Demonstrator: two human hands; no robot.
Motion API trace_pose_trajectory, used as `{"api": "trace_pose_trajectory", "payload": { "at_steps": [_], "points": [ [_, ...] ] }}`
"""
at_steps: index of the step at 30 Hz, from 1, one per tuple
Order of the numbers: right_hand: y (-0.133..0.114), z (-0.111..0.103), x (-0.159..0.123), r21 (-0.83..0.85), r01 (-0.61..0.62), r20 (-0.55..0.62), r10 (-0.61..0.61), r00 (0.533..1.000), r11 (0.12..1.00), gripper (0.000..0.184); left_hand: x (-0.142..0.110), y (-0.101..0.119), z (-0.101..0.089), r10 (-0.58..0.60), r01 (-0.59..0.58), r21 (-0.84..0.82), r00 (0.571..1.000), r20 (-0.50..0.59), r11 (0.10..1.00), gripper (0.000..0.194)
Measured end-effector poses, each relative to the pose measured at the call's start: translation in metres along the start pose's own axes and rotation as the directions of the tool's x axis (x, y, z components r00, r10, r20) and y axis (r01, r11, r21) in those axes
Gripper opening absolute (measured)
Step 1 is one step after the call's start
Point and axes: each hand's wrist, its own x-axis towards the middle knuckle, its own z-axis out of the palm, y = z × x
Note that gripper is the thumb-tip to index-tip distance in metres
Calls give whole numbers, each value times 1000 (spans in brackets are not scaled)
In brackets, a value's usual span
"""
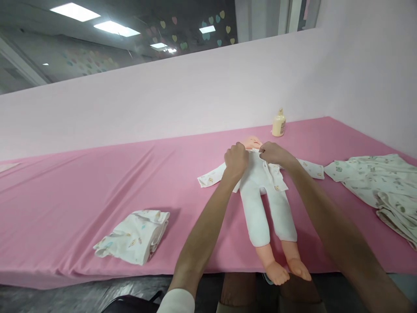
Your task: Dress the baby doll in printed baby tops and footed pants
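A baby doll [267,208] lies on its back on the pink table [97,195], head toward the wall, bare feet over the front edge. It wears a white printed top and white trousers. My left hand [236,160] is closed on the top's fabric at the doll's left shoulder. My right hand [272,153] pinches the top's collar just below the doll's chin. Both hands meet near the neck, and the doll's head [252,142] shows just behind them.
A folded printed garment [135,237] lies at the front left of the table. A loose printed cloth [381,184] is spread at the right. A small cream bottle [279,123] stands by the pink back wall behind the doll.
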Motion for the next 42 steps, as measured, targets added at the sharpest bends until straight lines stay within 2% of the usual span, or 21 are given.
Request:
{"api": "trace_pose_trajectory", "payload": {
  "at_steps": [4, 9, 11, 13, 17, 20, 27, 35, 42],
  "points": [
    [-4, 0, -3, 14, -15, -27, 15, 1000, 1000, 21, 1, 1, 3, -3, 2, -27, 1000, -22, 1000, 22],
    [-6, -3, -5, 52, -42, -77, 46, 996, 998, 19, 11, -11, 12, 127, -108, -218, 989, 78, 970, 16],
    [-5, -5, -6, 56, -59, -95, 65, 993, 997, 19, 14, -14, 14, 162, -128, -251, 980, 120, 959, 14],
    [-4, -7, -7, 51, -95, -111, 100, 989, 994, 19, 15, -15, 14, 179, -144, -261, 977, 114, 955, 14],
    [-6, -12, -12, 33, -183, -115, 186, 976, 983, 16, 12, -10, 15, 170, -157, -228, 985, 40, 961, 16],
    [-11, -16, -18, 53, -198, -85, 202, 976, 979, 17, 8, -4, 16, 183, -173, -173, 982, 42, 970, 17],
    [-11, -22, -25, 244, -93, 82, 75, 994, 965, 28, 2, 3, 19, 213, -208, -145, 977, 19, 967, 19],
    [-9, -14, -14, 352, -64, 14, 63, 998, 934, 28, -3, 10, 19, 177, -178, -132, 984, -21, 975, 21],
    [-16, -10, -13, 266, -74, -28, 85, 996, 961, 35, -7, 19, 26, 157, -159, -48, 987, -39, 986, 25]
  ]
}}
